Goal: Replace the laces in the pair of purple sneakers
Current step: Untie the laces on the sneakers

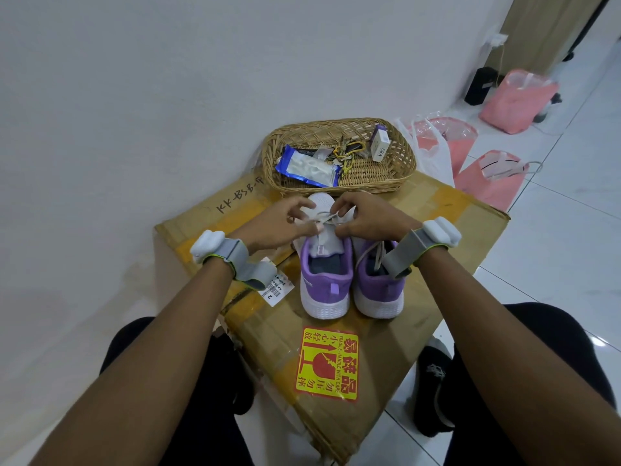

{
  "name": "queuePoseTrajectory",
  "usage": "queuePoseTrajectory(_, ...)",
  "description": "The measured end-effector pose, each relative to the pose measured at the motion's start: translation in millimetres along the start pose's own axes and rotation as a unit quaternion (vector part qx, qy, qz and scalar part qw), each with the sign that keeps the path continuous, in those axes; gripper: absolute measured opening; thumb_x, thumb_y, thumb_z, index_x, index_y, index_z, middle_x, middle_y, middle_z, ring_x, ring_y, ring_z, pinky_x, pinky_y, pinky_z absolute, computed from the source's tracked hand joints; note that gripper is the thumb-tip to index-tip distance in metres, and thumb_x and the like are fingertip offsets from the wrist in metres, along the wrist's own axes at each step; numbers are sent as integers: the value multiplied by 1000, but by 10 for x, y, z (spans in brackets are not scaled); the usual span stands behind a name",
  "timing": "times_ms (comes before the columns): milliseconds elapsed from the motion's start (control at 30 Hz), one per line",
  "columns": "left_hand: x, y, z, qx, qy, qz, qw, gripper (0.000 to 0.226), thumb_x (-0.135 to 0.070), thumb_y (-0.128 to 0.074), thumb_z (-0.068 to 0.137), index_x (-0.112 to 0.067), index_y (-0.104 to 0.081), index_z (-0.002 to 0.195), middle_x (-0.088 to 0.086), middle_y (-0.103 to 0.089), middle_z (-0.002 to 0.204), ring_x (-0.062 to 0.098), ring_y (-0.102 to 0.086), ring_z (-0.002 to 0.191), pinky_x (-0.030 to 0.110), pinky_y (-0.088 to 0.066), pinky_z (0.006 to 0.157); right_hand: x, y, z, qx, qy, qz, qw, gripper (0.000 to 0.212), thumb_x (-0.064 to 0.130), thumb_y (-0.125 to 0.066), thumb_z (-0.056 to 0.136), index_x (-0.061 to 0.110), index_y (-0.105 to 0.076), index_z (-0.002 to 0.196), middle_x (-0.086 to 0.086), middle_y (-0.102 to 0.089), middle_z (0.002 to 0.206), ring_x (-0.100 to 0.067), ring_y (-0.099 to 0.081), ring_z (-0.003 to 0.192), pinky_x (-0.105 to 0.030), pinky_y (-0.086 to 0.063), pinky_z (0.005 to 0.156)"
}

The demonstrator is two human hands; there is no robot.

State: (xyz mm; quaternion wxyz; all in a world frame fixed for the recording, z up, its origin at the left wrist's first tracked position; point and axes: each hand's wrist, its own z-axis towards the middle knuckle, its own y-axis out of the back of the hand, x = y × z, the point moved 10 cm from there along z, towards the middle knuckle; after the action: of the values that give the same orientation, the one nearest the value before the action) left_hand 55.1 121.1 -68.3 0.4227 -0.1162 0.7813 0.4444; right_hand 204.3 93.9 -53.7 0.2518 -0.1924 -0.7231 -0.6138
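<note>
Two purple sneakers with white soles stand side by side on a cardboard box (447,230), heels toward me. Over the left sneaker (326,280), my left hand (279,220) pinches a strand of the pale lace (324,220) near the toe end. My right hand (366,215) pinches the lace from the other side, just above the tongue. The right sneaker (378,287) sits partly under my right wrist, a loose lace end hanging into its opening. Both wrists carry grey straps with white devices.
A wicker basket (400,163) behind the sneakers holds a blue-and-white packet, keys and a small box. Pink bags (514,102) and a clear plastic bag lie on the tiled floor at right. A white wall runs along the left. My knees flank the box.
</note>
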Motion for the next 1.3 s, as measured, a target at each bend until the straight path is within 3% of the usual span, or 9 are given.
queuePoseTrajectory(200,-35,57,19,-48,-45,107,992,52,-16,-74,79,-31,-57,126,4,-47,131,19,-47,120,33,-41,95,-35,12,13,-33,11,-81,996,37,25,-72,77,23,-64,112,3,-57,98,-19,-50,98,-30,-38,76)
queuePoseTrajectory(400,-186,64,-29,-75,-88,118,986,61,-4,-68,74,-33,-50,125,5,-37,131,26,-41,124,40,-43,100,-79,-51,50,-36,3,-127,991,48,36,-66,70,37,-60,118,2,-53,100,-24,-45,101,-39,-43,89)
queuePoseTrajectory(633,-5,2,58,-46,-19,190,980,59,-37,-49,70,-47,-56,128,-1,-33,142,28,-30,137,55,-35,109,-101,-106,63,-18,-4,-134,991,44,42,-63,68,43,-61,112,-2,-53,101,-26,-46,105,-41,-43,91)
queuePoseTrajectory(833,-3,-52,85,-25,-12,209,978,43,-34,-51,71,-37,-61,112,-1,-39,134,26,-35,128,51,-37,105,-64,-149,50,-12,3,-158,987,28,33,-66,75,34,-64,103,-2,-41,98,-33,-43,115,-44,-40,100)
queuePoseTrajectory(933,-19,-35,127,-29,-26,140,989,29,-16,-64,72,-21,-58,100,5,-39,120,26,-43,114,39,-44,92,-29,-107,29,-25,9,-154,988,11,25,-69,73,27,-62,82,-3,-43,99,-33,-43,111,-42,-41,93)
queuePoseTrajectory(1000,-64,-5,125,-32,-43,66,996,29,-3,-68,66,-16,-55,88,6,-44,109,22,-49,93,30,-44,70,-19,-24,27,-48,17,-120,992,24,16,-71,66,27,-49,65,-3,-51,101,-27,-45,103,-39,-42,85)
queuePoseTrajectory(1133,-90,78,84,-47,-61,-35,996,32,10,-73,64,-15,-56,76,3,-52,76,15,-45,68,27,-39,59,-2,43,27,-30,47,-9,998,34,1,-73,58,22,-47,62,7,-54,69,-3,-46,63,-27,-33,61)
queuePoseTrajectory(1233,-76,65,53,-39,-42,-54,997,12,-15,-80,82,-11,-73,91,8,-66,82,11,-56,74,24,-47,67,-31,68,-1,-26,36,35,998,26,18,-85,66,22,-61,73,6,-57,67,-3,-47,59,-27,-36,58)
queuePoseTrajectory(1300,2,144,64,-82,-23,-64,994,19,-27,-73,90,-8,-76,92,8,-72,88,11,-60,77,23,-48,71,-106,102,14,-61,14,60,996,18,38,-78,79,23,-68,77,0,-64,73,-8,-52,65,-28,-39,61)
